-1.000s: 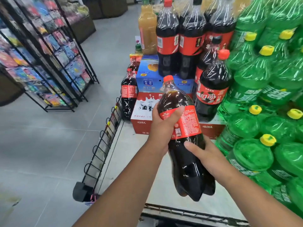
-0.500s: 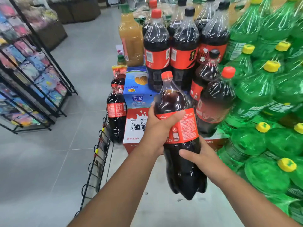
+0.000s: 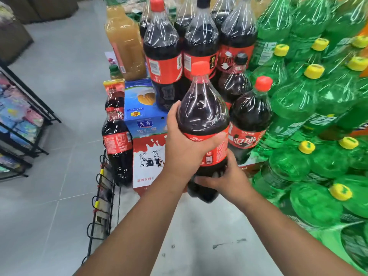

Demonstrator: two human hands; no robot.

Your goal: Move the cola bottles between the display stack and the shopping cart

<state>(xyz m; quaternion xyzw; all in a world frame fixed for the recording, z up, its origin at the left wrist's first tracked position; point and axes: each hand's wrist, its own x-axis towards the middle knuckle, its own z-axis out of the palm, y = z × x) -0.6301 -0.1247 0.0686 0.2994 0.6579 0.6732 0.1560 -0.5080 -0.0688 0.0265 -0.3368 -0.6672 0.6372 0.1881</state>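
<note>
— So, what are the fingers doing?

— On the left hand (image 3: 185, 150) the fingers (image 3: 172, 113) are curled round the left side of the cola bottle (image 3: 203, 114), with the thumb laid across the top of its red label. Those of the right hand (image 3: 229, 176) are hooked under the dark lower body, below the label.

— Both clamped on it?

— Yes, both hands grip it. The left takes it at the label; the right cups it lower and nearer. The two hands sit close together.

— And the arms?

— Bare forearms come up from the near edge, the left from near the middle, the right from the near right, and they meet at the bottle. The left wrist is bent so the palm wraps the bottle's side. The right palm faces up and left.

— Where is the bottle itself?

— It is in the air, roughly upright with its red cap uppermost, right in front of the display stack (image 3: 163, 46) of wrapped cola. A red-capped bottle (image 3: 249, 116) stands just to its right; I cannot tell whether they touch.

— Anything else nearby?

— Green bottles (image 3: 318, 96) are banked up on the right. A blue carton (image 3: 139, 104) sits on a cow-print carton (image 3: 149, 156) to the left, with a smaller cola bottle (image 3: 117, 142) beside them and a juice bottle (image 3: 125, 42) farther off. A wire rail (image 3: 101, 196) stands on the grey floor (image 3: 59, 136).
</note>
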